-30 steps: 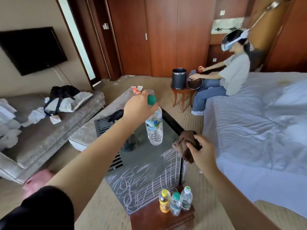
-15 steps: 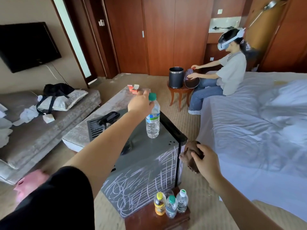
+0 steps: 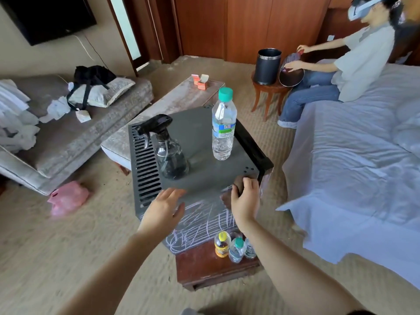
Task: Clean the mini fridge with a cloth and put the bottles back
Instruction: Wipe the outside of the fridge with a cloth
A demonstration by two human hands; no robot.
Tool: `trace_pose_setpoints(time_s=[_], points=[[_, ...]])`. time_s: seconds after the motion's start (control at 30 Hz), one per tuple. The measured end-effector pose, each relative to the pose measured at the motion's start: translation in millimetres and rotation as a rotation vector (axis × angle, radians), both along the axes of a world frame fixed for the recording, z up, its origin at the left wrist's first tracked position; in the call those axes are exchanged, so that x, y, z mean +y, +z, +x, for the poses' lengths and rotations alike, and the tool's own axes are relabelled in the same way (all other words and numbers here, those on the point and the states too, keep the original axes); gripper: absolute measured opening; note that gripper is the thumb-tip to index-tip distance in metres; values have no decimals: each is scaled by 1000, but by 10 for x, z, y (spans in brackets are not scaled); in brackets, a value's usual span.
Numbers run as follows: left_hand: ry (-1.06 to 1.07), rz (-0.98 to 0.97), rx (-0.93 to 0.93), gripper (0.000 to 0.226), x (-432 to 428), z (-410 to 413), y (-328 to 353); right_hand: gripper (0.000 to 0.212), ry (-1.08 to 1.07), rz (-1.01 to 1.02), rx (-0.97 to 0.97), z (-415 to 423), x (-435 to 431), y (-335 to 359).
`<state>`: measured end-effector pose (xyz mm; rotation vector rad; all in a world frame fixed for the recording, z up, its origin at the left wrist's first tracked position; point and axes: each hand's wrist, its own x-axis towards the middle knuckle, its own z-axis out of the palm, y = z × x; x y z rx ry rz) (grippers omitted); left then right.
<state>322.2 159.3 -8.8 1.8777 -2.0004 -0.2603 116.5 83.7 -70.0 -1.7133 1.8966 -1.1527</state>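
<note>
Four drink bottles (image 3: 223, 126) (image 3: 222, 245) (image 3: 236, 250) (image 3: 249, 250), one spray bottle (image 3: 170, 155), one cloth (image 3: 226, 197), one mini fridge (image 3: 204, 176), two hands (image 3: 164, 209) (image 3: 245, 201).

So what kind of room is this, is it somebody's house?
Most likely a hotel room, though I can't be sure. There's a big bed with plain white sheets, a mini fridge standing close beside it, and a flat TV fixed to the wall.

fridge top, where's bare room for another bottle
Strip between the spray bottle and the water bottle, plus the front band up to the left hand and the right hand holding the cloth. On the wooden stand the left half is free; small bottles crowd its right.
</note>
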Motion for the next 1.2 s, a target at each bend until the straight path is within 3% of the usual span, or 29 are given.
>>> trace_pose_setpoints(time_s=[0.17,0.3,0.4,0.57,0.67,0.8,0.87,0.93,1.07,1.2], points=[[242,-63,32,22,78,376,-198,12,318,-2,156,147,193,-231],[324,-188,-105,13,-84,511,-326,12,93,11,57,-274,-114,-56],[358,-195,-167,23,-318,637,-301,15,-68,36,79,-538,-323,92],[383,-91,-90,28,-573,822,-317,12,-75,34,48,64,-51,49],[329,-109,-107,29,-560,781,-315,14,73,66,58,716,383,13],[308,-121,-91,26,-558,815,-338,11,505,24,173,1280,738,-114],[301,-129,-73,24,-578,831,-350,17,546,51,216,1266,695,-116],[288,-111,-20,23,-583,853,-352,16,462,67,186,1133,634,-87],[196,-186,80,30,-343,1118,-417,16,74,94,95,805,441,-98],[192,-134,171,30,124,1458,-543,17,-105,119,62,1062,494,-117]])
